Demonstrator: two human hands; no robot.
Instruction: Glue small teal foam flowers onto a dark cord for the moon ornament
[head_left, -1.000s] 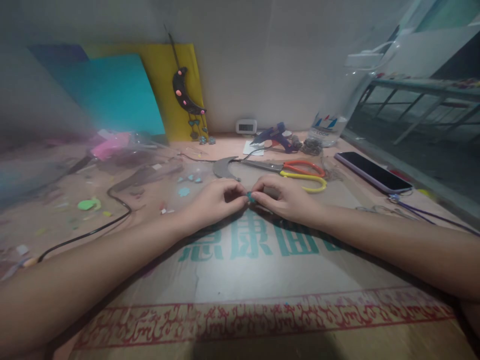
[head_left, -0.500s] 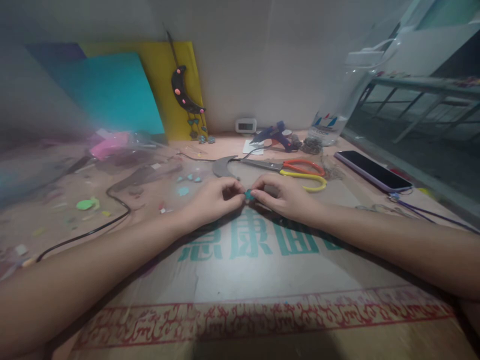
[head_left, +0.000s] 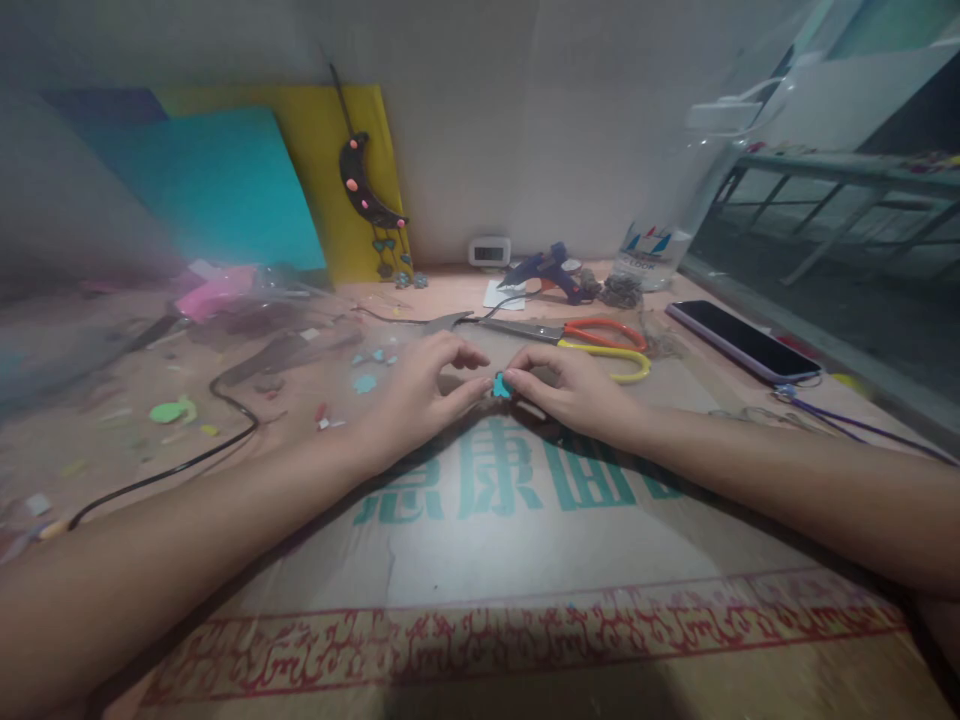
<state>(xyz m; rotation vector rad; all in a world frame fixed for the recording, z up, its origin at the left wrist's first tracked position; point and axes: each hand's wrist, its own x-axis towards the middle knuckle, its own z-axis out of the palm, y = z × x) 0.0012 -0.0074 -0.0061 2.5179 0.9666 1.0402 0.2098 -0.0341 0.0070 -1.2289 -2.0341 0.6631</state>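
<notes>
A small teal cutout (head_left: 500, 386), apparently flower-shaped, is pinched between the thumb and fingers of my right hand (head_left: 564, 385). My left hand (head_left: 435, 392) is beside it on the left. Its thumb and index finger are spread apart, the thumb tip close to the cutout's edge; whether they touch I cannot tell. Both hands are over a cardboard sheet (head_left: 480, 560) with green characters. Behind my left hand lies a grey crescent (head_left: 448, 322), partly hidden. Another teal flower cutout (head_left: 365, 383) rests left of that hand, near several small teal pieces.
Scissors (head_left: 600, 342) with red and yellow handles lie behind my right hand. Farther back are a glue gun (head_left: 551, 272), a small white digital clock (head_left: 489, 252) and a plastic bottle (head_left: 649, 255). A phone (head_left: 739, 340) lies right. A decorated moon (head_left: 363, 185) leans on yellow board.
My left thumb and index finger have parted and lifted away from the teal cutout. More of the cutout shows now, in my right hand. The left hand covers more of the grey crescent.
</notes>
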